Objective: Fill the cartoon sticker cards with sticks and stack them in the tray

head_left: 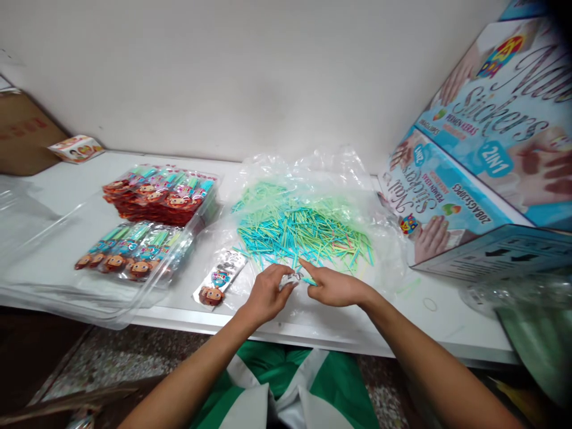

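Note:
My left hand (269, 291) is closed in a pinch on the edge of a small printed packet (294, 277), mostly hidden by the fingers. Facing it, my right hand (336, 287) is closed around a few short blue-green sticks (309, 281), with its index finger reaching toward the packet. Just beyond both hands lies a loose heap of thin blue, green and yellow sticks (290, 229) on a clear plastic bag (353, 164). To the left of my left hand, a flat packet with a cartoon head (211, 295) lies on the white table (357, 328).
At the left, a clear plastic tray (120, 316) holds a stack of red cartoon packets (156, 193) and another group of packets (129, 253). Large blue sticker boxes (451, 196) stand at the right. A cardboard box (27, 134) and a small box (77, 148) sit far left.

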Action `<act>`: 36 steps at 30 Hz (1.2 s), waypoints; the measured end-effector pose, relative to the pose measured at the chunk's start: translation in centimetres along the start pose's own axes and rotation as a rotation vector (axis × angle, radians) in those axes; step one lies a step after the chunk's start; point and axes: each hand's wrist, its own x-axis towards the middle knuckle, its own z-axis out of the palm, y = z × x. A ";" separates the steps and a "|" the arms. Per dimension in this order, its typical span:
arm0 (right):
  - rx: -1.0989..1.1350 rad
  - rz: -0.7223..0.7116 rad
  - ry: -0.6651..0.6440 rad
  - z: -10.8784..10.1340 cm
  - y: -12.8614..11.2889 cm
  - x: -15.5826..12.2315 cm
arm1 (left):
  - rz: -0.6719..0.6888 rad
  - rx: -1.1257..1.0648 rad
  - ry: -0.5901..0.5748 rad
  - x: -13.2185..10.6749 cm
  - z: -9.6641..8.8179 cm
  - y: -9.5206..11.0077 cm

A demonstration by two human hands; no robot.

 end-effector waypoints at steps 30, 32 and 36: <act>-0.160 -0.018 0.041 0.3 1.0 0.8 | -0.142 -0.036 -0.053 -0.5 0.8 -0.9; -0.263 0.011 0.086 0.5 0.9 0.7 | -0.145 -0.028 -0.051 -0.5 0.8 -0.9; -0.366 0.054 0.119 0.8 0.5 0.5 | -0.138 -0.022 -0.039 -0.6 0.8 -0.9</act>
